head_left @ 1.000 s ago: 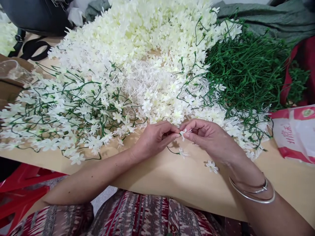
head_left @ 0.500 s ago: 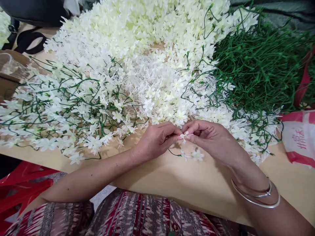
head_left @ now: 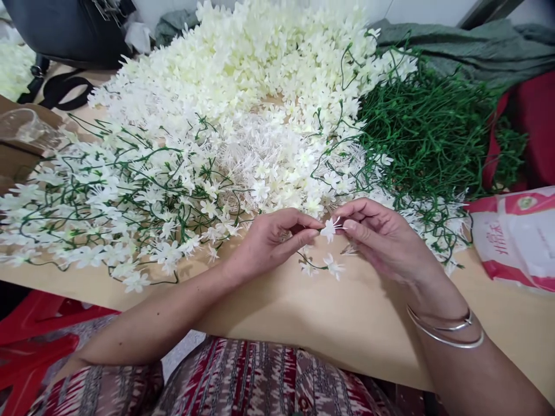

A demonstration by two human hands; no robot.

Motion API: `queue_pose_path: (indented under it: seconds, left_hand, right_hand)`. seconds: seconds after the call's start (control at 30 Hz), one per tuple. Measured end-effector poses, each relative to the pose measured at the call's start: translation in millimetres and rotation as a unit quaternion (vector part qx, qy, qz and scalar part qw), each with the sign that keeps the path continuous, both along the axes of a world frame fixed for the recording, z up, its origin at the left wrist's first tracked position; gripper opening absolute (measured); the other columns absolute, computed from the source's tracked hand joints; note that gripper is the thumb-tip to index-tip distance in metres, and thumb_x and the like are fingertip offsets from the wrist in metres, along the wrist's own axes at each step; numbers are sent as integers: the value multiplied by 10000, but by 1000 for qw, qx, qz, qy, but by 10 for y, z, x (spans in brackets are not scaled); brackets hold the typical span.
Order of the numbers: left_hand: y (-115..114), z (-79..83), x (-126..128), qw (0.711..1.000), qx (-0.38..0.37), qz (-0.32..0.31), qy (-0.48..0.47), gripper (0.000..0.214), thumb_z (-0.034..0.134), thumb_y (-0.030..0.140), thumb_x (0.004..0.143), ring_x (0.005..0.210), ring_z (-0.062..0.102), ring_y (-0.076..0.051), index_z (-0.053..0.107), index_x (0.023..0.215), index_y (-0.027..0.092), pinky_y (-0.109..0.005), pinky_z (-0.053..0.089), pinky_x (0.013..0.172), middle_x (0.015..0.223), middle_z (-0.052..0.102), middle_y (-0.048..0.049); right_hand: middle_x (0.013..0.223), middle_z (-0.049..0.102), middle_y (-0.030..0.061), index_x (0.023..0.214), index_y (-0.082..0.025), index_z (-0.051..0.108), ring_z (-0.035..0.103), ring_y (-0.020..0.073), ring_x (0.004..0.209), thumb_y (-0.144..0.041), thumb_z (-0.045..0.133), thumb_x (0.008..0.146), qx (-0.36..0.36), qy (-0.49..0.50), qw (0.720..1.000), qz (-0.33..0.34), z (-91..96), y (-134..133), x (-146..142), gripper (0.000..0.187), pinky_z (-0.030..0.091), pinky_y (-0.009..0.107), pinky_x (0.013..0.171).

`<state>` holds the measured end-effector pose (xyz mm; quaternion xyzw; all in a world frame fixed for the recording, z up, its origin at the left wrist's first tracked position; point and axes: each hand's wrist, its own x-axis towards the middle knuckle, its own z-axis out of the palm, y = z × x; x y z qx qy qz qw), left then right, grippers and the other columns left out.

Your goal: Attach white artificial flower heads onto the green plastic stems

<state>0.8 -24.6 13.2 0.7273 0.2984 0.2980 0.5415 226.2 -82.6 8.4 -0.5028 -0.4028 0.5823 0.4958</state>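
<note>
Between thumb and forefinger, my left hand (head_left: 271,241) pinches the green stem of an artificial flower sprig just behind a white flower head (head_left: 329,230). My right hand (head_left: 384,240) has its thumb and forefinger closed at the thin white stamens that stick out of the same flower. Below the fingers, two more white blossoms (head_left: 333,266) of the sprig hang on a curved green stem over the table. Finished-looking sprigs with green stems (head_left: 130,190) lie in a heap left of my left hand. Loose white petals and stamens (head_left: 277,138) are piled just beyond both hands.
A mound of pale yellow-white petals (head_left: 243,52) fills the back. Bare green stems (head_left: 429,133) are heaped at the right, beside a red bag (head_left: 535,127). A red-and-white packet (head_left: 515,240) lies nearer. A black bag (head_left: 73,32) and clear plastic cup (head_left: 30,127) stand at left.
My fingers have drawn slightly apart, so the flower head shows openly between them with its stamens towards my right hand. The view has tilted up and shifted right.
</note>
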Motion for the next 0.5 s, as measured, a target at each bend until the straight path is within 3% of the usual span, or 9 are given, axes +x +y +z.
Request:
queue_pose_path:
  seconds: [0.13,0.23,0.4,0.5]
  left_hand:
    - [-2,13,-1,1000,13,16,9,153,728,302,995,813,761,-136,787,1042,169,-237,592,745,924,822,-61]
    - [-14,-6,-2,997,72,18,32,98,744,262,985,800,758,-125,791,1025,187,-226,581,742,906,820,-40]
    - [-15,-44,-16,983,172,10,67,42,741,195,983,809,757,-109,777,1002,188,-194,563,743,917,813,-27]
    - [-5,-57,-20,974,216,14,69,43,725,211,1002,809,753,-103,757,995,183,-190,570,743,922,807,-24]
  right_hand:
    - [901,762,1,985,-301,806,694,129,817,-403,889,839,53,-17,998,-6,-14,-36,-34,196,575,256,767]
    - [919,766,-2,1044,-319,807,706,141,849,-314,881,838,72,-51,996,15,-20,-55,-77,219,582,264,774]
    - [844,753,3,858,-274,776,694,149,805,-237,827,863,102,-119,987,21,-34,-53,-119,63,562,269,740]
    - [856,759,6,875,-266,772,702,153,813,-208,804,875,117,-137,983,19,-48,-54,-127,67,563,272,743]
